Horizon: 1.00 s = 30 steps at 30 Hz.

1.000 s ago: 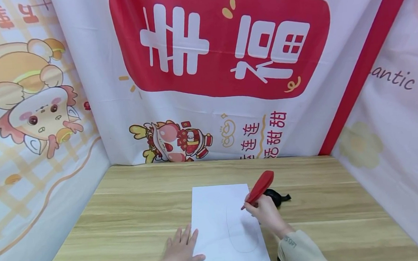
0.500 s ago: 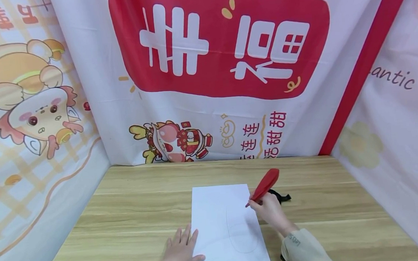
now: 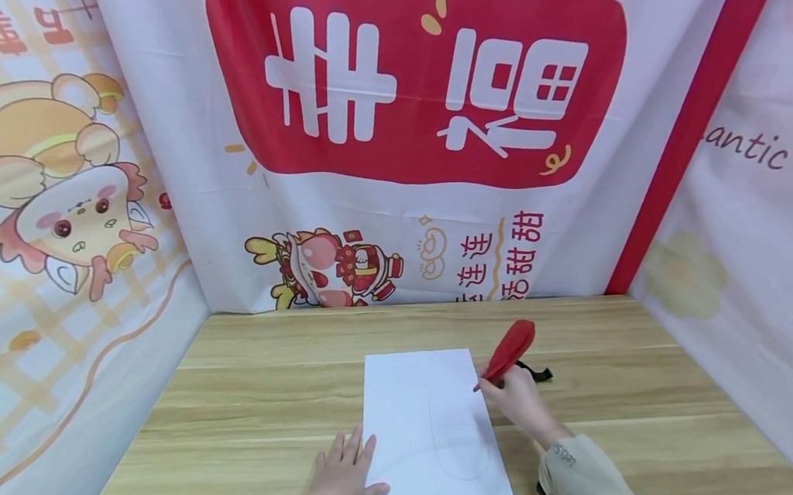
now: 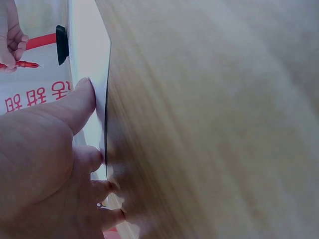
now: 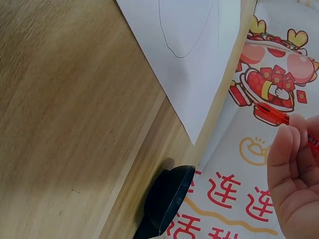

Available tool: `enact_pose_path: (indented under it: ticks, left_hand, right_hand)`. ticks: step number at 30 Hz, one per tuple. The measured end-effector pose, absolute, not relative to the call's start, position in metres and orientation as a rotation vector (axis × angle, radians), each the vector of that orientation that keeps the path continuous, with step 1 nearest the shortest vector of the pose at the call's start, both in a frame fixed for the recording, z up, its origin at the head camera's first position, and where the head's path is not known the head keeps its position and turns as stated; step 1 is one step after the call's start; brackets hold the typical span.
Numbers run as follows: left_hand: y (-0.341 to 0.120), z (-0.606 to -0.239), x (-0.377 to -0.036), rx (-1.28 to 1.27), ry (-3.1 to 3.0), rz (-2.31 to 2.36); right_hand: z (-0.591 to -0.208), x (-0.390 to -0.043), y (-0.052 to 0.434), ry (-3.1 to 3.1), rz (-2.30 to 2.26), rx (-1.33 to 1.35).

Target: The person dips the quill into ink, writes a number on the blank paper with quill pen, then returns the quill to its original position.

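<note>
A white sheet of paper (image 3: 420,420) lies on the wooden table (image 3: 254,398), with a thin drawn curve (image 3: 461,452) near its right side. My left hand (image 3: 341,476) rests flat on the sheet's left edge, fingers straight; in the left wrist view its thumb (image 4: 82,97) presses the paper (image 4: 92,55). My right hand (image 3: 516,400) grips a red feather-shaped pen (image 3: 508,351), whose tip hangs at the sheet's right edge. In the right wrist view the fingers (image 5: 294,169) curl round the pen (image 5: 271,113) above the paper (image 5: 189,55).
A small black object (image 3: 536,374) lies on the table just behind my right hand, also seen as the black object (image 5: 167,199) beside the paper's corner. Printed cloth banners (image 3: 421,121) wall in the table at the back and on both sides.
My right hand and the red pen have drifted right; the tip went from over the sheet to its right edge. The left hand and paper stayed put.
</note>
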<state>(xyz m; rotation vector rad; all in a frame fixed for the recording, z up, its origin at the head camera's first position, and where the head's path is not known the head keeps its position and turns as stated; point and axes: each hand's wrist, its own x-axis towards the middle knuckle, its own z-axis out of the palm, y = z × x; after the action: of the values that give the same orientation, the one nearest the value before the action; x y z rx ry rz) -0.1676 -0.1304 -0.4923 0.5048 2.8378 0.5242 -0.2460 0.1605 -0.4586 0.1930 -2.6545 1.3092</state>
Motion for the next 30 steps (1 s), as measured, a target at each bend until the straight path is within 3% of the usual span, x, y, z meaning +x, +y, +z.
enact_pose_path:
  ticks: [30]
  left_hand:
    - [-0.13,-0.491,-0.168,0.495,2.836,0.522]
  right_hand:
    - [-0.46,-0.249,0.185,-2.578,1.336,0.167]
